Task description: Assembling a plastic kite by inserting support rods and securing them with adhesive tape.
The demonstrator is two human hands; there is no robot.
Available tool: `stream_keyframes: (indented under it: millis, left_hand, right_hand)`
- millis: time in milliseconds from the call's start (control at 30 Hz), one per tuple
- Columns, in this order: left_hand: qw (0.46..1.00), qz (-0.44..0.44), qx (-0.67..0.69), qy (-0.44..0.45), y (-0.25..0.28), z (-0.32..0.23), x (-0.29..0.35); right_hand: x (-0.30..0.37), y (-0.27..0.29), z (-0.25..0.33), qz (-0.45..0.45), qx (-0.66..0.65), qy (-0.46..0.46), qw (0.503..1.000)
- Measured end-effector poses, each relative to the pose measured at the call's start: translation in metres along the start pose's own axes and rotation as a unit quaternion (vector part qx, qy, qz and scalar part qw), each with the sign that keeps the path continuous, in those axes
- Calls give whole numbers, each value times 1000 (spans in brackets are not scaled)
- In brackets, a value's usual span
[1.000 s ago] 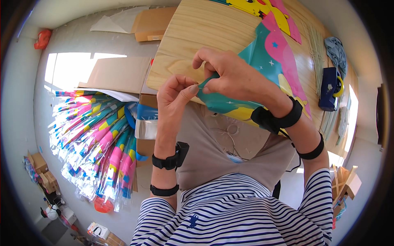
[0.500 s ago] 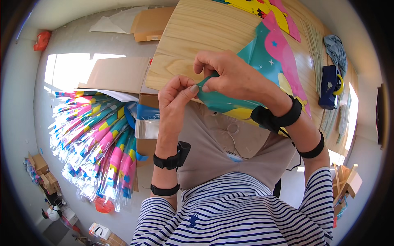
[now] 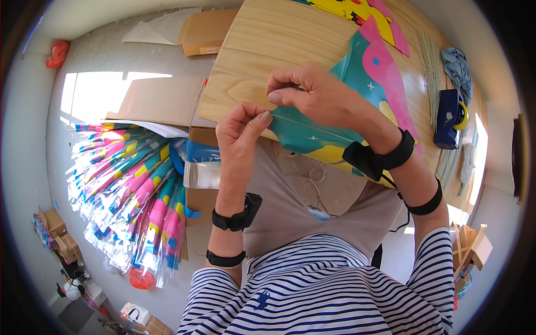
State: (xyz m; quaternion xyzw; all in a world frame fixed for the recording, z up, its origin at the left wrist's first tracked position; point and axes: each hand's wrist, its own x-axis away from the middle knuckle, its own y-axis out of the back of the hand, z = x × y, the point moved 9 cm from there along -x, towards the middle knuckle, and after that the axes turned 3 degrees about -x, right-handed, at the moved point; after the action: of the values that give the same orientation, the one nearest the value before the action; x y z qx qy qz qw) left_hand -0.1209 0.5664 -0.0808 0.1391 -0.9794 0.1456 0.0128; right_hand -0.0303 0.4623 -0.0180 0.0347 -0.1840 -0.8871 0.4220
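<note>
A thin printed sheet (image 3: 312, 128) in teal, pink and yellow lies over the table's near edge, partly hanging above my lap. My left hand (image 3: 239, 131) pinches its left corner between thumb and forefinger. A fine pale line runs from that corner across the teal part; whether it is a thread, a rod or a seam is unclear. Just above the sheet hovers my right hand (image 3: 321, 95), fingers curled and thumb against the forefinger. Anything inside that grip is too small or hidden to make out.
On the wooden table (image 3: 262, 44) are more printed sheets (image 3: 357, 12), a bundle of thin sticks (image 3: 427, 67), a tape dispenser (image 3: 449, 117) and a grey-blue cloth (image 3: 458, 67). At left, many wrapped colourful packages (image 3: 131, 190) fan out beside an open cardboard box (image 3: 162, 100).
My right hand has let go of the sheet's corner and lifted slightly away from my left hand, baring the teal edge. My left hand keeps its pinch.
</note>
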Motion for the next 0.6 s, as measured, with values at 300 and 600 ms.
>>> stream_keyframes:
  millis: [300,600]
  left_hand:
    - [1000,-4,-11,-2,-1,0,1]
    - [1000,-1,-4,-1,-3,-1,2]
  right_hand:
    - [-1,4,3,-21,5,-2,1000]
    - [-3,-1,-4,9,-5,-28,1000]
